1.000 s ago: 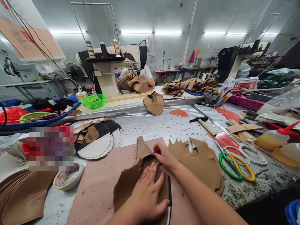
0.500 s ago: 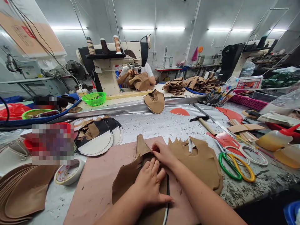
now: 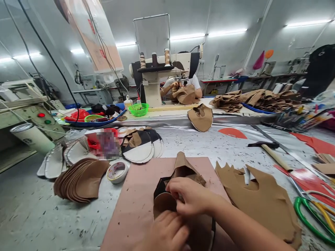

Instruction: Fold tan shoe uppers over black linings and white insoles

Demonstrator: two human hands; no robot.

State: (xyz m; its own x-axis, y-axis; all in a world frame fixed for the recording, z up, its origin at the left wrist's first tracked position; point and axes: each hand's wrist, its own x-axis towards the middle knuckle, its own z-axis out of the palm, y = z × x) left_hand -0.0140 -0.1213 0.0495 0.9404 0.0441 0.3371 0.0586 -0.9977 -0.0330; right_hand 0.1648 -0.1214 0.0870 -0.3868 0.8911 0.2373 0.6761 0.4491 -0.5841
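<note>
On the pink board [image 3: 131, 205] lies a brown leather piece [image 3: 187, 170] with a narrow tab pointing away from me and a dark lining at its left side. My right hand [image 3: 192, 195] reaches across from the right, its fingers pinched closed on the piece near the fold. Nearer to me, my left hand [image 3: 166, 232] is slightly blurred, its fingers curled over the lower left edge of the same piece. The near part of the piece is partly hidden under both hands.
Flat brown cutouts [image 3: 264, 198] lie to the right, beside green-and-yellow scissors [image 3: 309, 216] and a hammer [image 3: 277, 157]. At left are masking tape [image 3: 117, 172] and stacked brown pieces [image 3: 81, 181]. A person [image 3: 196, 85] works behind the sewing machine [image 3: 154, 83].
My view has swung left. My left hand has drawn back toward me from lying flat to curled fingers. The piece's left side is now folded, baring dark lining; my right hand still pinches it.
</note>
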